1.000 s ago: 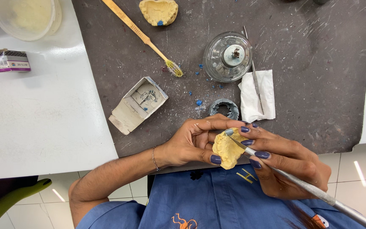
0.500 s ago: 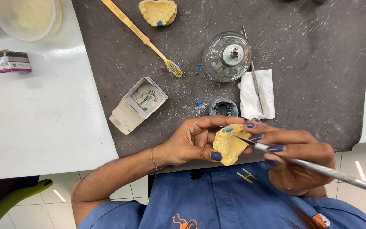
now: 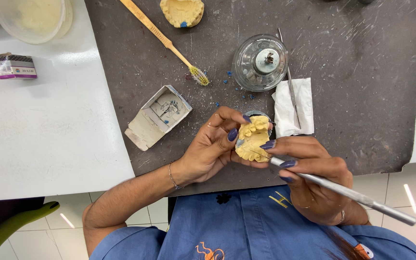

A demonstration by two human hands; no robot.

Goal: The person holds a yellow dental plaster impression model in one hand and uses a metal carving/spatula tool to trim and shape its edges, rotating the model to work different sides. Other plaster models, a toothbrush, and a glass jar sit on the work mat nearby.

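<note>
The yellow dental cast (image 3: pixel 252 139) sits just below the centre of the frame, held up over the near edge of the dark mat (image 3: pixel 362 96). The left hand (image 3: pixel 210 147) cradles it from the left, thumb across the near side and fingers curled behind, so the cast lies directly between the two hands. The right hand (image 3: pixel 314 178) comes in from the lower right, closed in a pen-like grip on a metal tool (image 3: pixel 343 191). The tool's long axis runs from the lower right of the frame up and left, and its fine tip touches the lower part of the cast. The cast's tooth row faces the camera, its longer side running roughly top to bottom in the picture. Both hands are at the cast; the left carries it, the right reaches it only through the tool.

At upper left, on the white table (image 3: pixel 49 135), lies a small flat package (image 3: pixel 14 66), rectangular, with a dark top band and a purple stripe. An opened grey-white cardboard box (image 3: pixel 157 117) lies tilted on the mat at left of centre. A clear tub (image 3: pixel 32 19) stands in the upper left corner. A second cast (image 3: pixel 182 12) lies at the top edge, a wooden-handled brush (image 3: pixel 164 42) slants beside it, and a round glass dish (image 3: pixel 260 62) stands above a white tissue (image 3: pixel 292 106) bearing another thin instrument (image 3: pixel 290 86).
</note>
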